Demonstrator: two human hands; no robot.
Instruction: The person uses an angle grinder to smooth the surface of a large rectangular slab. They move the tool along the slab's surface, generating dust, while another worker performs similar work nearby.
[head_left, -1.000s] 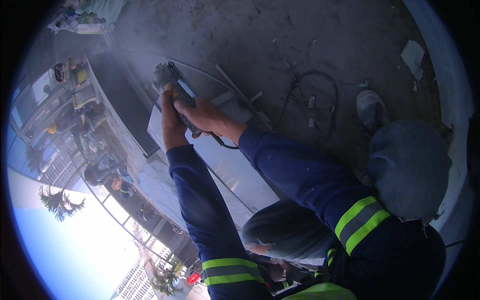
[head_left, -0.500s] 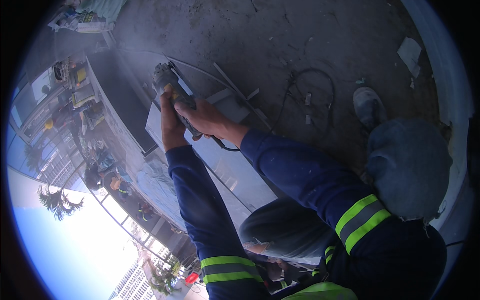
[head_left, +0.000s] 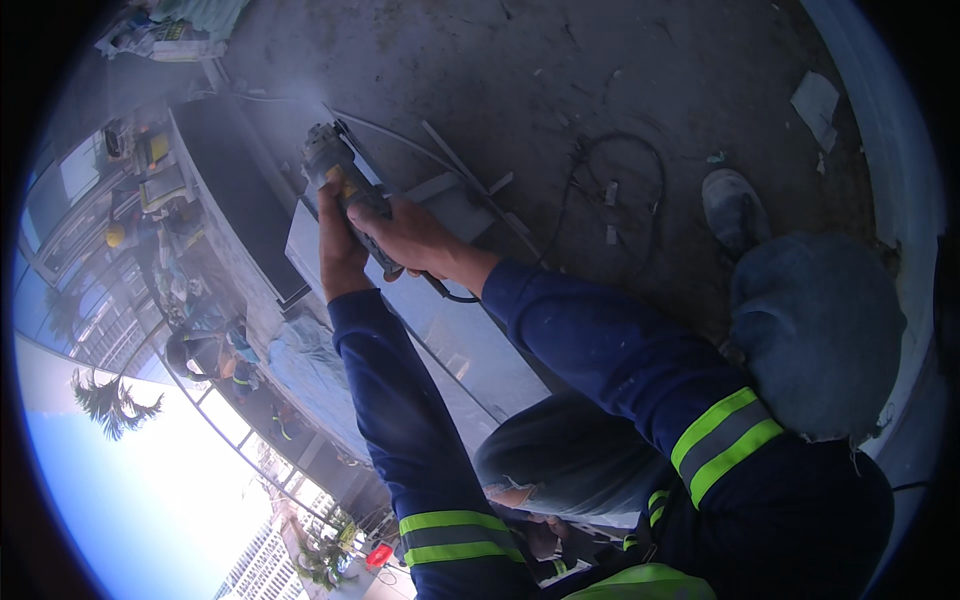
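Both my hands are wrapped round an angle grinder (head_left: 328, 152), whose head points up and away to the left. My left hand (head_left: 341, 240) grips it just behind the head. Further back, my right hand (head_left: 425, 238) closes over the body, near where the black cord (head_left: 447, 291) comes out. Beneath the grinder lies a long pale panel (head_left: 440, 320), and its head is by the panel's far end. A haze of dust hangs in front of the head. The grinder's disc cannot be made out.
Thin offcut strips (head_left: 455, 155) lie on the dusty floor beyond the panel. A loop of cable (head_left: 655, 165) and a paper scrap (head_left: 815, 108) are to the right. At left runs a dark slab (head_left: 235, 190), with a person in a yellow helmet (head_left: 115, 235) further off.
The view has shifted slightly. My hands keep the same grip on the grinder, which has barely moved. Pale dust shows more plainly beyond its head.
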